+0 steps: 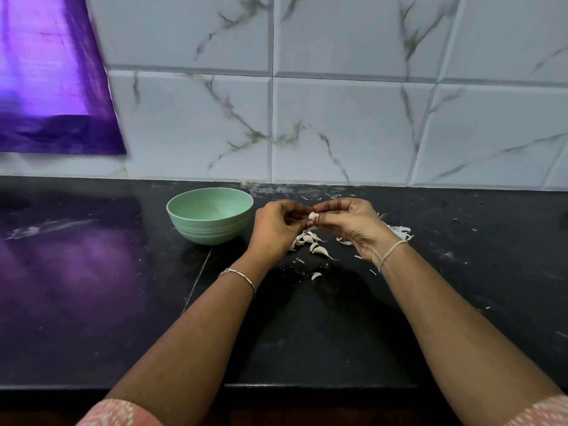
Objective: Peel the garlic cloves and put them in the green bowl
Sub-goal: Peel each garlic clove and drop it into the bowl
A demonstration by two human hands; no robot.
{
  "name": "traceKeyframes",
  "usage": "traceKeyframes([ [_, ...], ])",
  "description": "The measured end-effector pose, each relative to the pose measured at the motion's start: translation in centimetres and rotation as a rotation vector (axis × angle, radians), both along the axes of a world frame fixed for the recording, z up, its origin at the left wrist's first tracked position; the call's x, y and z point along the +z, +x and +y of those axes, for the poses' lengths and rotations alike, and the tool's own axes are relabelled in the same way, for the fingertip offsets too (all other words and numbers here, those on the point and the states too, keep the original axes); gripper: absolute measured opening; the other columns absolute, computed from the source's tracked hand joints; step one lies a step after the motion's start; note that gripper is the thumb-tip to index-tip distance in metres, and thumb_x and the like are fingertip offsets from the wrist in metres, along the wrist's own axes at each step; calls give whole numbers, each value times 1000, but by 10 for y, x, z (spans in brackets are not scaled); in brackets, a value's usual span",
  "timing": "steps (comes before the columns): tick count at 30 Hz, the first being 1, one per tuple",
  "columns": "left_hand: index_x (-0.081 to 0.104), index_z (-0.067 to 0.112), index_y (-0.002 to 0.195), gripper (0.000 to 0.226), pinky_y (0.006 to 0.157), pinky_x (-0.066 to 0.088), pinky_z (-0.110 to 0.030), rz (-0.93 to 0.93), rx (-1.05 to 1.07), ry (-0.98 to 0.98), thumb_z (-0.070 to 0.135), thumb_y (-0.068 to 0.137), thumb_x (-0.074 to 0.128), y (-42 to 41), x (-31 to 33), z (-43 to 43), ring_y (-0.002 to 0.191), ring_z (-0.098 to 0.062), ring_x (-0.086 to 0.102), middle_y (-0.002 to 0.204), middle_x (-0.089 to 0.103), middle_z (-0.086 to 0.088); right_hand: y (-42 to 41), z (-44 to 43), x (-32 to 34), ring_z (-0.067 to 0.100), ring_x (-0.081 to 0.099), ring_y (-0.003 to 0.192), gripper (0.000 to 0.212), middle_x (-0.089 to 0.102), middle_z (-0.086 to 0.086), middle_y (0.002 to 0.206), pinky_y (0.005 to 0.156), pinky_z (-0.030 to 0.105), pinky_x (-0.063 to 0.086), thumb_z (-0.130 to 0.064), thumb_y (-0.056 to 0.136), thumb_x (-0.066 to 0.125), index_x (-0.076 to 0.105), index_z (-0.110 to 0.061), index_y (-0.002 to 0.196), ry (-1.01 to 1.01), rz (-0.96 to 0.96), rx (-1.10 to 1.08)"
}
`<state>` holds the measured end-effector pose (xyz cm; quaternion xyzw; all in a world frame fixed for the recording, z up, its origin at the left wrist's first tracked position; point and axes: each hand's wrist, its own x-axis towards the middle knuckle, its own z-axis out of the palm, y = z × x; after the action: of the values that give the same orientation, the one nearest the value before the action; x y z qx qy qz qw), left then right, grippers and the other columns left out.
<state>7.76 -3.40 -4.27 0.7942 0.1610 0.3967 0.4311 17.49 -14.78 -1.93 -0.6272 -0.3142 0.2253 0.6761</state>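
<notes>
A pale green bowl (209, 214) stands on the black counter, left of my hands; its inside looks bare. Both hands meet just right of the bowl, above the counter. My left hand (276, 230) and my right hand (350, 224) both pinch one white garlic clove (313, 216) between fingertips. Below them a small heap of unpeeled garlic cloves (310, 242) lies on the counter, and one more clove (315, 275) lies nearer to me.
Papery garlic skins (399, 232) lie scattered right of my right hand. The black counter (307, 333) runs to a marble-tiled wall (338, 124) behind. A purple sheet (49, 87) hangs at upper left.
</notes>
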Motion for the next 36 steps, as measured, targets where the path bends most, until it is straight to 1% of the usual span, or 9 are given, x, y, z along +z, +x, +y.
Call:
traceKeyframes([
  [3,75,11,101,25,71,49,-6,27,20,57,3,78,78,-1,-1,-1,69,8,64,78,71,6,-3,3,-2,12,67,61,19,70,3,66,62,22,57,11,75,72,66,-5,83,-17,-32,-28],
  [7,76,12,100,22,76,51,-8,48,48,118,2,80,75,-1,-1,-2,73,1,64,77,68,9,-4,4,-4,18,66,62,25,68,8,69,69,31,59,11,75,73,57,-7,79,16,2,-48],
  [10,75,11,98,20,77,52,-11,50,53,135,2,80,75,0,1,-2,74,0,64,77,67,10,-3,5,-4,21,64,65,34,66,12,75,68,33,57,11,74,73,49,-11,79,40,11,-67],
  [14,73,8,102,22,73,47,-3,76,43,169,0,82,73,1,2,-4,71,5,59,78,65,7,-2,7,-4,21,63,64,40,66,10,72,64,31,56,13,72,73,44,-13,81,41,3,-88],
  [20,74,13,99,18,70,43,0,79,44,172,4,83,72,2,2,-4,71,9,58,78,66,7,-2,5,-3,12,62,53,31,62,6,64,56,22,55,14,71,72,53,-10,75,10,-73,-76],
  [24,74,14,99,15,71,45,-3,69,56,199,7,85,70,1,1,-7,78,-4,64,82,68,7,-4,4,-2,9,60,51,24,62,2,58,56,19,53,14,73,72,60,-7,71,4,-96,-79],
  [27,74,16,99,15,72,46,-6,53,90,221,10,87,69,2,0,-10,81,-6,65,83,69,8,-5,4,0,5,61,46,22,62,-1,52,51,15,52,15,74,69,61,-5,72,29,-64,-82],
  [33,76,18,90,12,64,45,-8,-12,169,177,14,81,69,0,4,-12,69,-1,64,74,71,7,-8,7,-1,4,61,48,20,64,-2,53,50,15,50,15,75,65,65,-5,75,54,-79,-77],
  [36,74,19,84,7,62,43,-5,-9,175,115,16,80,69,-1,7,-9,65,5,60,66,65,13,-10,10,-3,10,64,52,19,67,3,59,56,21,55,11,77,64,66,-7,74,75,-28,-67],
])
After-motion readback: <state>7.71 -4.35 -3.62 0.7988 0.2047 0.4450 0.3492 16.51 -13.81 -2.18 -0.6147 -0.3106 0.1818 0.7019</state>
